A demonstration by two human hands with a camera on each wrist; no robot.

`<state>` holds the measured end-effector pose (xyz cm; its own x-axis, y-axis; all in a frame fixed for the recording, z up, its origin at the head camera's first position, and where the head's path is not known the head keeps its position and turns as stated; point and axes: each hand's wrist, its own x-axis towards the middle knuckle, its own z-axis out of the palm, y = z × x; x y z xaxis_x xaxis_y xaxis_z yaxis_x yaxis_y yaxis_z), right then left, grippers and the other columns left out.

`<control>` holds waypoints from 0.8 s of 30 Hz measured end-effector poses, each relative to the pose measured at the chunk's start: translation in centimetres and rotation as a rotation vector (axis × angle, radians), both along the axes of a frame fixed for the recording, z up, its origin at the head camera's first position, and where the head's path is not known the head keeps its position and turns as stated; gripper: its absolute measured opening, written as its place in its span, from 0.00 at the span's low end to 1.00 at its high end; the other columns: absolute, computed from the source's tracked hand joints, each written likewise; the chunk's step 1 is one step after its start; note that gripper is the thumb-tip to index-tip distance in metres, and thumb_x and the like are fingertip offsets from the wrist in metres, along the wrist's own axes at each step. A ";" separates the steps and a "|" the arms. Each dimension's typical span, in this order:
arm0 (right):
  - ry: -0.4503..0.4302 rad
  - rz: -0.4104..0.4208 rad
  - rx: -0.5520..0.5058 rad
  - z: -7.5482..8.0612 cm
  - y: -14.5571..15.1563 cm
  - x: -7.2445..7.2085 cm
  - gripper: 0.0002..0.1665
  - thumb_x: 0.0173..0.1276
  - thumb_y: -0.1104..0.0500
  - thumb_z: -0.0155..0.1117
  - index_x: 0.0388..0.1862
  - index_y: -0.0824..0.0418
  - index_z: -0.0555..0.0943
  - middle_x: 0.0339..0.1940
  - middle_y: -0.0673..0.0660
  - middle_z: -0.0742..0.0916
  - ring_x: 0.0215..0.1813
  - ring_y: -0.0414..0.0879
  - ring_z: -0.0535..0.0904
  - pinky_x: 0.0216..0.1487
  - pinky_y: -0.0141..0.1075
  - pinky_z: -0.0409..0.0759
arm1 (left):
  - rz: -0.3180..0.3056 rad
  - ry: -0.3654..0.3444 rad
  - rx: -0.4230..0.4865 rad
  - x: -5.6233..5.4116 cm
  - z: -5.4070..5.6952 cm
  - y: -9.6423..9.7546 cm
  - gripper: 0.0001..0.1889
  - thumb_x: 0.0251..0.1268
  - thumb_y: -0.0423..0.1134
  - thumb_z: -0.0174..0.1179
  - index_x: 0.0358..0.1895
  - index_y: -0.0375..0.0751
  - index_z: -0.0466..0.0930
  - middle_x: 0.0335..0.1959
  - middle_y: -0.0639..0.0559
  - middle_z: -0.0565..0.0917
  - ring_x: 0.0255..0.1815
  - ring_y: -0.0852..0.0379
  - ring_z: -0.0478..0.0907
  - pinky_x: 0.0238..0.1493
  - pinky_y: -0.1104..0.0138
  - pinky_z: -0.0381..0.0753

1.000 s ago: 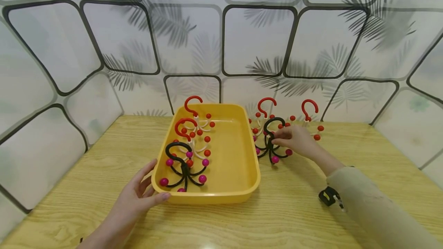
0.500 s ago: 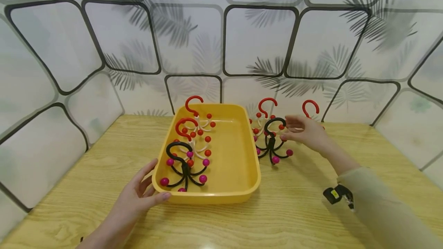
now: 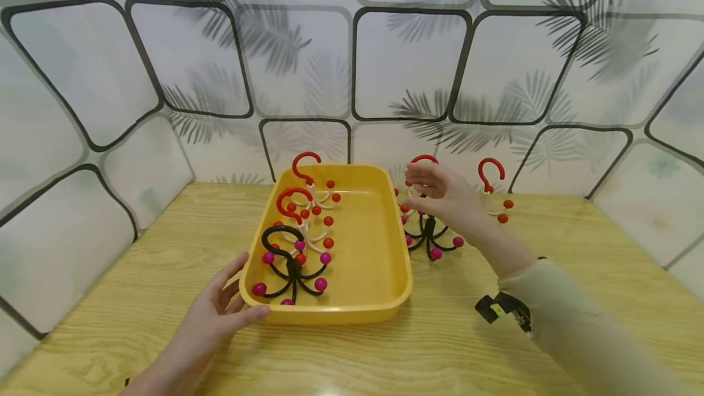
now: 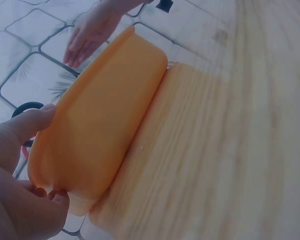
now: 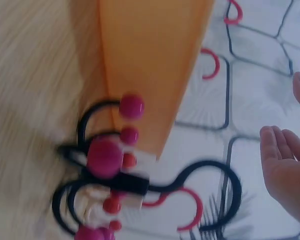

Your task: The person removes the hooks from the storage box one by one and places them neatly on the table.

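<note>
Tray (image 3: 363,249) gripped at its near-left corner by your left hand (image 3: 211,313); your right hand (image 3: 451,200) hangs with loose fingers, holding nothing, at the black multi-arm hanger (image 3: 429,227) just outside the tray's right side. Looks like a reach; lifting that hanger would call for lowering your fingers and pinching its stem. Head view mostly hides its top hook; right wrist view shows the hook (image 5: 235,190) whole, your fingertips apart from it.

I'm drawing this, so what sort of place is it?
Probably an indoor work corner: a pale wood-grain table meets white walls printed with dark rounded outlines and grey leaves, and a yellow rectangular plastic tray sits on top. I can't tell which building.
</note>
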<state>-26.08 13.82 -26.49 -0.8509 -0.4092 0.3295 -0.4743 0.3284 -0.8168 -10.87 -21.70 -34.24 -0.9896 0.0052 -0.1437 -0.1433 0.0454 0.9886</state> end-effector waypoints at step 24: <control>-0.058 0.384 0.075 -1.9 -11.7 3.0 0.34 0.56 0.60 0.74 0.61 0.63 0.74 0.54 0.54 0.81 0.56 0.47 0.77 0.57 0.33 0.76 | -0.005 -0.014 -0.012 -0.1 0.0 -0.1 0.50 0.58 0.35 0.68 0.77 0.54 0.43 0.74 0.40 0.51 0.72 0.39 0.53 0.61 0.60 0.70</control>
